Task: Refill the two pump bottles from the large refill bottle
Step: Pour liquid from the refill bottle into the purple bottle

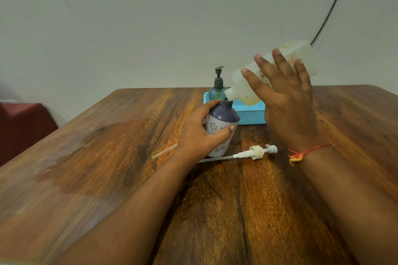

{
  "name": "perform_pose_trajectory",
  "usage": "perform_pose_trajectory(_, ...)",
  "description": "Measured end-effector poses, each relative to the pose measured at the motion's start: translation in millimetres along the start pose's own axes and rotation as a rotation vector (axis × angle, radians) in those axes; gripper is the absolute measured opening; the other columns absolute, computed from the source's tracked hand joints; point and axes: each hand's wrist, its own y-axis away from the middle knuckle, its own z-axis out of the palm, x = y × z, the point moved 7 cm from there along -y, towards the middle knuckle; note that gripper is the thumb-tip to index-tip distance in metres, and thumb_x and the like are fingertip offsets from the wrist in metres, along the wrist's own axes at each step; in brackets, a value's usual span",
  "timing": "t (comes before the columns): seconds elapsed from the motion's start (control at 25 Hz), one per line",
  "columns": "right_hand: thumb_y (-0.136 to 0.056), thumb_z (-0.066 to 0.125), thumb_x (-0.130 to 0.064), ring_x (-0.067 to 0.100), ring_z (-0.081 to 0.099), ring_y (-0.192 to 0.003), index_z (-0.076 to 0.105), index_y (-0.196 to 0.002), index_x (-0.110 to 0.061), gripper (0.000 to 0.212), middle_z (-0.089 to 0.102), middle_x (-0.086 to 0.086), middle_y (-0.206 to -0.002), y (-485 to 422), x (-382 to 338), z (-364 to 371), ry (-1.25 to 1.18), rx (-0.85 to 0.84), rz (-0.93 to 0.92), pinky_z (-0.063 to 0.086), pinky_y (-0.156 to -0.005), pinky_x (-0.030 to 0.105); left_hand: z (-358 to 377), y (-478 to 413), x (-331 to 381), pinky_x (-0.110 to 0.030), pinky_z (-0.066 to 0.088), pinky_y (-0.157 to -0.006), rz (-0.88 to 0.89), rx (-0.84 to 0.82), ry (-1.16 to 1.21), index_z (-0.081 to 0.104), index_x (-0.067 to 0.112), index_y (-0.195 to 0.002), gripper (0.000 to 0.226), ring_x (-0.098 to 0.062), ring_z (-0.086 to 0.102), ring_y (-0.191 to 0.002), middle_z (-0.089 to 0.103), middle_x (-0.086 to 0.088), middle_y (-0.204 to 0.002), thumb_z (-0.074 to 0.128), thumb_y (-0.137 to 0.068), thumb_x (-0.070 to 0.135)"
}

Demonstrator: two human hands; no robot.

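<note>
My left hand [202, 133] grips a purple and white pump bottle [223, 125] that stands tilted on the wooden table [107, 157], its neck open. My right hand [284, 97] holds the large translucent refill bottle [247, 84] tipped down to the left, its mouth touching the purple bottle's neck. A little yellowish liquid sits near the refill bottle's shoulder. A white pump head [256, 152] with its tube lies on the table in front of the purple bottle. A green pump bottle [218, 88] with its pump on stands in the blue basket [252, 114].
The blue basket stands behind the purple bottle near the table's far edge, against a plain wall. A thin white tube [164, 150] lies left of my left wrist. A dark red seat [23, 125] is off the table's left. A black cable [336, 4] hangs on the wall.
</note>
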Motion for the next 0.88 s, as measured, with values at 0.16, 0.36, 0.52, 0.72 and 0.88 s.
perform_pose_trajectory(0.16, -0.096, 0.043, -0.003, 0.031, 0.014, -0.154, 0.036, -0.155, -0.022, 0.063, 0.029, 0.009, -0.164, -1.1, -0.6, -0.2, -0.007, 0.002, -0.012, -0.002, -0.124, 0.046, -0.3, 0.2, -0.1, -0.004, 0.047, -0.08, 0.003, 0.006, 0.006, 0.049, 0.03, -0.142, 0.067, 0.0, 0.059, -0.11, 0.06, 0.009, -0.13, 0.08, -0.083, 0.028)
perform_pose_trajectory(0.36, -0.099, 0.04, -0.003, 0.031, 0.014, -0.154, 0.037, -0.155, -0.023, 0.059, 0.029, 0.008, -0.164, -1.4, 0.5, -0.6, 0.005, 0.027, -0.022, 0.0, -0.124, 0.047, 0.0, -0.2, -0.4, -0.003, 0.046, -0.08, 0.01, 0.0, -0.007, 0.049, 0.031, -0.142, 0.067, 0.001, 0.058, -0.11, 0.06, 0.009, -0.131, 0.08, -0.083, 0.028)
perform_pose_trajectory(0.52, -0.099, 0.042, -0.008, 0.032, 0.015, -0.154, 0.037, -0.155, -0.022, 0.058, 0.03, 0.009, -0.163, -1.9, -0.6, -1.0, 0.011, 0.037, -0.047, -0.002, -0.124, 0.047, 0.3, -0.1, -1.4, -0.003, 0.046, -0.08, 0.014, 0.0, -0.008, 0.049, 0.03, -0.142, 0.068, 0.0, 0.058, -0.111, 0.06, 0.008, -0.132, 0.08, -0.083, 0.029)
perform_pose_trajectory(0.72, -0.098, 0.049, -0.005, 0.031, 0.014, -0.154, 0.036, -0.155, -0.022, 0.061, 0.03, 0.009, -0.163, -2.3, -0.9, -2.1, 0.014, 0.053, -0.055, -0.001, -0.124, 0.047, 0.8, -0.4, -1.4, -0.004, 0.047, -0.079, 0.003, -0.009, -0.017, 0.048, 0.031, -0.143, 0.068, 0.001, 0.057, -0.111, 0.058, 0.01, -0.133, 0.08, -0.083, 0.03)
perform_pose_trajectory(0.88, -0.099, 0.044, -0.008, 0.033, 0.016, -0.153, 0.036, -0.155, -0.022, 0.058, 0.03, 0.009, -0.163, -2.4, -1.3, -1.4, 0.027, 0.045, -0.065, -0.001, -0.124, 0.047, 0.3, 0.2, 1.0, -0.001, 0.045, -0.079, -0.001, -0.004, 0.006, 0.049, 0.03, -0.142, 0.066, 0.006, 0.057, -0.107, 0.059, 0.011, -0.129, 0.08, -0.083, 0.027)
